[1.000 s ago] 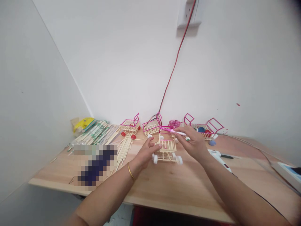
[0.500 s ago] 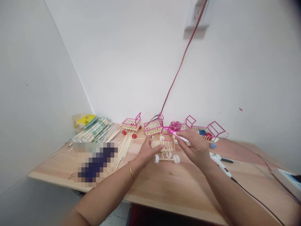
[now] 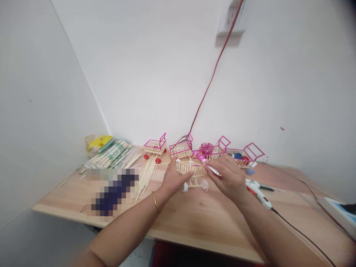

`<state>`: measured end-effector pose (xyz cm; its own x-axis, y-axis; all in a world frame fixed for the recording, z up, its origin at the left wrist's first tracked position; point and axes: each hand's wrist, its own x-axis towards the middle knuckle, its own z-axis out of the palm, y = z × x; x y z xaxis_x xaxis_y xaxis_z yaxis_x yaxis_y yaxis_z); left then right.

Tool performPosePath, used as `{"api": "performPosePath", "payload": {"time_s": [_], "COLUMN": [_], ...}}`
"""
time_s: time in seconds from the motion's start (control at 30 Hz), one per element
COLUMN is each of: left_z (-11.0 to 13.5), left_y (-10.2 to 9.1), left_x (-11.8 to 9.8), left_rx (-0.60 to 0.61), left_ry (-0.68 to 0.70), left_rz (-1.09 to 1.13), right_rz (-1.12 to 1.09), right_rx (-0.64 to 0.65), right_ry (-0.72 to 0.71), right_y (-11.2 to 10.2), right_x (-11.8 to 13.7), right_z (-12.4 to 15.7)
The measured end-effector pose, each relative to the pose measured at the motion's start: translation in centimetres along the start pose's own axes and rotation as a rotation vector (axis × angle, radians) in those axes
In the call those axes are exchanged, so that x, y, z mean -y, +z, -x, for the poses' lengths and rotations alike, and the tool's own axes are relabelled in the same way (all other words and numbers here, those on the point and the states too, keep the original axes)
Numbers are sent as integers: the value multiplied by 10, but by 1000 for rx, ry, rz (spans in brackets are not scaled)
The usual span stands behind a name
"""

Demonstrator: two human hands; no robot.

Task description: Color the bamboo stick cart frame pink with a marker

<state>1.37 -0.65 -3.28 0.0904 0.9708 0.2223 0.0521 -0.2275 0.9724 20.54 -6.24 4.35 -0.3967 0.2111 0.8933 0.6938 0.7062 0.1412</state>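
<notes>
A small cart of pale wooden sticks (image 3: 190, 170) with white wheels is tilted up off the wooden table (image 3: 194, 218). My left hand (image 3: 174, 180) grips its left side, fingers closed round the frame. My right hand (image 3: 226, 176) pinches a white pen-like tool with a pink tip (image 3: 207, 165). The tip rests at the cart's pink top edge.
Several pink-framed stick carts (image 3: 182, 147) line the back wall with a pink cup (image 3: 207, 147). Bundles of wooden sticks (image 3: 119, 155) and a yellow packet (image 3: 98, 142) lie at the left. A white glue gun (image 3: 258, 193) with a black cord lies at the right. A red cable (image 3: 207, 92) climbs the wall.
The cart has been tipped up and turned by my left hand. My right hand with the pink-tipped tool has slid a little lower and left along the cart's top.
</notes>
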Motion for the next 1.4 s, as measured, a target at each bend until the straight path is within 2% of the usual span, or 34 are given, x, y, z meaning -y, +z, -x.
{"api": "performPosePath", "payload": {"time_s": [0.2, 0.37, 0.47, 0.6, 0.77, 0.97, 1.2, 1.4], "left_z": [1, 2, 2, 2, 3, 3, 4, 2], "left_y": [0, -1, -1, -2, -1, 1, 1, 1], "left_x": [0, -4, -6, -6, -7, -8, -11, -7], "left_rx": [-25, -40, -35, -38, 16, 125, 216, 262], "left_ry": [-6, -13, -20, -21, -36, -174, -218, -168], "left_rz": [131, 125, 98, 138, 115, 310, 407, 440], "right_rz": [22, 0, 17, 60, 45, -32, -13, -9], "right_rx": [59, 103, 98, 32, -53, -57, -34, -73], "right_ry": [0, 10, 1, -1, 55, 195, 185, 155], "right_y": [2, 8, 8, -1, -10, -13, -11, -11], "right_x": [4, 9, 8, 3, 4, 5, 2, 8], "right_z": [6, 12, 10, 5, 0, 0, -4, -11]}}
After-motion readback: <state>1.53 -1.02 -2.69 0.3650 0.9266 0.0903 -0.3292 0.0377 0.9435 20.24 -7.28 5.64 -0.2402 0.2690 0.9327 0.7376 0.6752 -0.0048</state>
